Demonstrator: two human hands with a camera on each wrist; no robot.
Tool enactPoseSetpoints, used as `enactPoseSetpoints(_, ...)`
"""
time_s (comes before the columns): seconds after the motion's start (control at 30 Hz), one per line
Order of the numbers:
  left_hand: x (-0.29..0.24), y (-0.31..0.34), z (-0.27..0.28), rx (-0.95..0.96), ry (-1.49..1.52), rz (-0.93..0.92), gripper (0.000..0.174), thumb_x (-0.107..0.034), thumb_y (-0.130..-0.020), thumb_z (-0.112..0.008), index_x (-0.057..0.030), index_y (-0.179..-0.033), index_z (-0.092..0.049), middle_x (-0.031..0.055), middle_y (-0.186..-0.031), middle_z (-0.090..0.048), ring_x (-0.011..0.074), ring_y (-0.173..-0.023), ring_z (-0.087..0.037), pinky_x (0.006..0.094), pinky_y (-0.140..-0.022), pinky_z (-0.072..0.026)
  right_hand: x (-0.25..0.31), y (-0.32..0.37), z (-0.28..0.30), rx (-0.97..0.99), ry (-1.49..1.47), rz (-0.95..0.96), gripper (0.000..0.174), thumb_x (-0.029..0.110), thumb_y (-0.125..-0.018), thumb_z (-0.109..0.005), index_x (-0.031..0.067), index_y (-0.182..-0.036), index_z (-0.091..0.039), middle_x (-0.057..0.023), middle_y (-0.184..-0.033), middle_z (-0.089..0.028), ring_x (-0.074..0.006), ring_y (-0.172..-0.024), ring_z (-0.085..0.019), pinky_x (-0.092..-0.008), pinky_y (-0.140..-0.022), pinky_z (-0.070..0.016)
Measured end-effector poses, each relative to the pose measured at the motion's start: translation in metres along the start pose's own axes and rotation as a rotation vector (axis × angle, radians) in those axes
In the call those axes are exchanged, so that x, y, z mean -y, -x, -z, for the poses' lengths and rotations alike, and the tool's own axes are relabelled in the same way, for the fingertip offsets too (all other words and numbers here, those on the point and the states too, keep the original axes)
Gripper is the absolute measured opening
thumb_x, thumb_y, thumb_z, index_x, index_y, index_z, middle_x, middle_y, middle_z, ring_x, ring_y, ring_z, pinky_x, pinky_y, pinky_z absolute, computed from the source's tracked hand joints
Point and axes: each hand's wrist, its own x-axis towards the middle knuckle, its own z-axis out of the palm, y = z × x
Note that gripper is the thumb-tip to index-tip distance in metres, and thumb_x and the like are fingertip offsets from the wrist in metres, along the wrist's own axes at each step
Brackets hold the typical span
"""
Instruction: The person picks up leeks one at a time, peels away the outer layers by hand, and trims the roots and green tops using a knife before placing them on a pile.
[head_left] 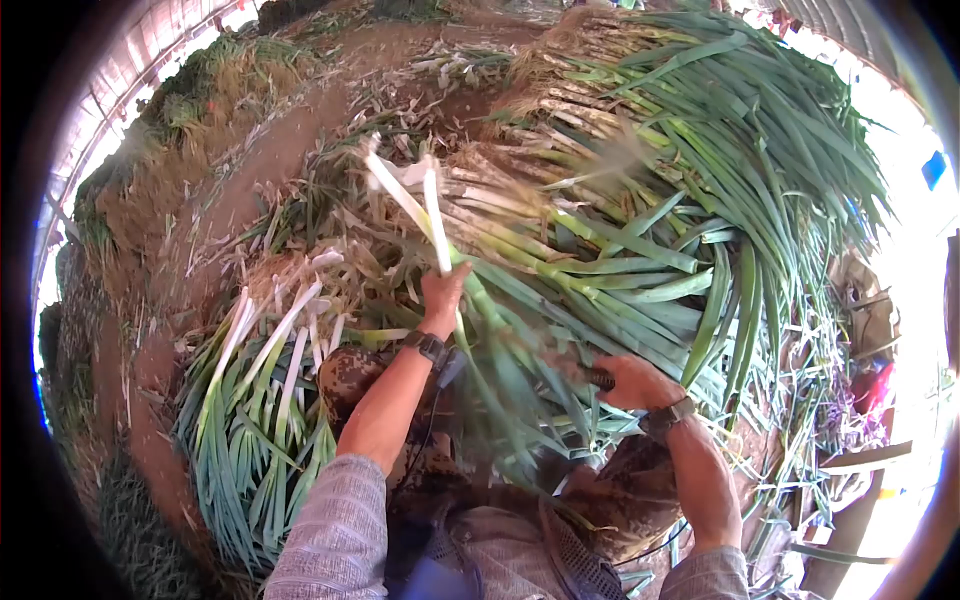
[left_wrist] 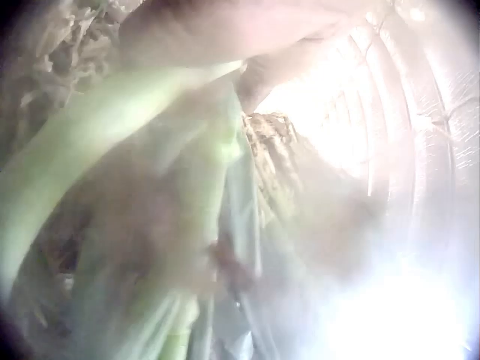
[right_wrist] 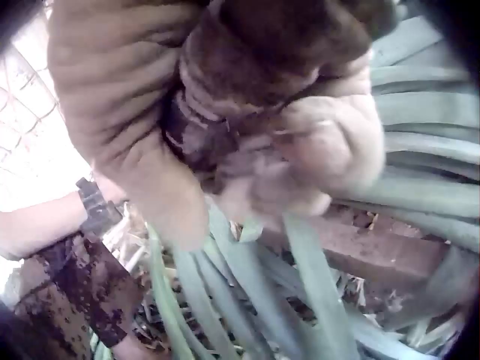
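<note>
While I sit low among the crop, my right hand (head_left: 632, 382) is the nearest thing to me, just above my camouflage trousers (head_left: 352, 378). Its fingers are curled tight round a dark handle (head_left: 598, 377); the right wrist view shows that clenched grip close up, but I cannot tell what tool the handle belongs to.

A little further out, my left hand (head_left: 441, 296) is closed round the held leeks (head_left: 436, 215). Their white shanks point up and away from me, and their green leaves trail back in a blur across my lap towards the handle. From the left wrist I make out only pale green stalk under my palm, so I cannot count how many I grip.

Beside my left knee lies the trimmed pile (head_left: 262, 395), with clean white shanks laid roughly one way and leaves fanned towards me. I judge that to be the finished part, and it is modest.

Beyond my hands and off to the right rises the big heap (head_left: 650, 190), stacked high with rough, husky ends facing me. It is far larger than the pile at my knee, so I reckon most of the work remains. Past it runs the dirt floor (head_left: 290, 130), strewn with scraps.
</note>
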Motion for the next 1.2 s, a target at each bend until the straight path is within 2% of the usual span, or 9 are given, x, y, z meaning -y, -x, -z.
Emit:
enactPoseSetpoints(0.1, -0.013, -0.005, 0.007, 0.025, 0.045, -0.113, 0.032, -0.026, -0.08, -0.082, -0.0017, -0.093, -0.065, -0.0002, -0.077, -0.055, 0.0115, -0.061, -0.052, 0.0307, -0.044, -0.0413, -0.002, 0.008, 0.003, 0.062, 0.056, -0.019, 0.035, 0.022, -0.071, -0.069, 0.0104, -0.104, -0.066, -0.0204, -0.092, -0.068, -0.0419, -0.089, -0.063, -0.0496, -0.077, -0.0504)
enactPoseSetpoints(0.13, -0.015, -0.004, 0.009, 0.044, 0.028, -0.1, 0.033, -0.025, -0.081, -0.081, -0.0023, -0.097, -0.065, -0.0002, -0.08, -0.057, 0.0116, -0.065, -0.054, 0.0311, -0.048, -0.0432, -0.002, 0.011, 0.0, -0.138, -0.018, 0.059, 0.041, 0.023, -0.075, -0.072, 0.006, -0.111, -0.063, -0.0187, -0.088, -0.068, -0.0398, -0.084, -0.065, -0.0461, -0.074, -0.0515)
enactPoseSetpoints(0.3, -0.029, 0.011, 0.001, 0.159, 0.046, -0.196, 0.029, -0.026, -0.084, -0.078, -0.0028, -0.098, -0.066, 0.0003, -0.082, -0.06, 0.01, -0.065, -0.054, 0.0287, -0.052, -0.0439, 0.007, 0.004, -0.002, -0.274, -0.006, 0.062, 0.037, 0.022, -0.077, -0.072, 0.0069, -0.108, -0.063, -0.0182, -0.087, -0.069, -0.0398, -0.085, -0.065, -0.0476, -0.074, -0.0516)
enactPoseSetpoints(0.43, -0.046, 0.025, -0.004, 0.305, 0.125, -0.091, 0.035, -0.032, -0.087, -0.076, -0.003, -0.105, -0.065, 0.0021, -0.091, -0.064, 0.0112, -0.074, -0.059, 0.0291, -0.057, -0.0496, 0.009, -0.004, -0.008, -0.32, 0.072, 0.067, 0.035, 0.023, -0.078, -0.072, 0.0085, -0.108, -0.062, -0.0184, -0.089, -0.068, -0.0406, -0.087, -0.065, -0.0498, -0.075, -0.0512)
enactPoseSetpoints(0.53, -0.035, 0.016, -0.007, 0.357, 0.204, 0.034, 0.043, -0.037, -0.089, -0.073, -0.0038, -0.113, -0.062, 0.0033, -0.105, -0.061, 0.0125, -0.091, -0.057, 0.0318, -0.075, -0.0494, 0.006, -0.006, -0.009, -0.381, 0.055, 0.048, 0.034, 0.022, -0.078, -0.071, 0.0084, -0.108, -0.061, -0.0184, -0.091, -0.068, -0.0408, -0.087, -0.064, -0.0497, -0.075, -0.0509)
enactPoseSetpoints(0.67, -0.004, -0.006, -0.014, 0.295, 0.101, -0.057, 0.041, -0.037, -0.09, -0.071, -0.0039, -0.113, -0.061, 0.0046, -0.099, -0.062, 0.0183, -0.08, -0.064, 0.0369, -0.057, -0.0585, 0.006, -0.003, -0.008, -0.436, 0.043, 0.055, 0.031, 0.02, -0.077, -0.07, 0.0078, -0.104, -0.061, -0.0185, -0.091, -0.068, -0.0406, -0.086, -0.064, -0.0502, -0.074, -0.0506)
enactPoseSetpoints(0.9, -0.009, -0.001, -0.025, 0.264, 0.127, 0.122, 0.047, -0.038, -0.087, -0.074, -0.0026, -0.114, -0.061, 0.0034, -0.09, -0.059, 0.0177, -0.071, -0.06, 0.0368, -0.052, -0.0543, -0.002, -0.001, -0.023, -0.419, 0.117, 0.095, 0.03, 0.015, -0.077, -0.066, 0.0079, -0.105, -0.058, -0.0161, -0.091, -0.066, -0.0394, -0.086, -0.064, -0.0507, -0.072, -0.0503)
enactPoseSetpoints(0.97, 0.003, -0.01, -0.028, 0.131, 0.177, 0.103, 0.034, -0.032, -0.084, -0.079, -0.0044, -0.091, -0.062, -0.0001, -0.078, -0.055, 0.0117, -0.064, -0.051, 0.032, -0.055, -0.0433, -0.008, -0.006, -0.035, -0.424, 0.204, 0.06, 0.032, 0.012, -0.074, -0.065, 0.0081, -0.104, -0.055, -0.0145, -0.091, -0.065, -0.0387, -0.087, -0.063, -0.0508, -0.07, -0.0494)
enactPoseSetpoints(1.2, 0.0, -0.002, -0.034, -0.057, 0.107, 0.1, 0.029, -0.026, -0.084, -0.078, -0.0025, -0.085, -0.06, -0.0013, -0.075, -0.052, 0.0107, -0.062, -0.049, 0.0322, -0.054, -0.0407, -0.007, -0.027, -0.038, -0.378, 0.214, 0.028, 0.038, 0.011, -0.068, -0.067, 0.0074, -0.103, -0.053, -0.0148, -0.093, -0.063, -0.0387, -0.091, -0.061, -0.051, -0.073, -0.0481)
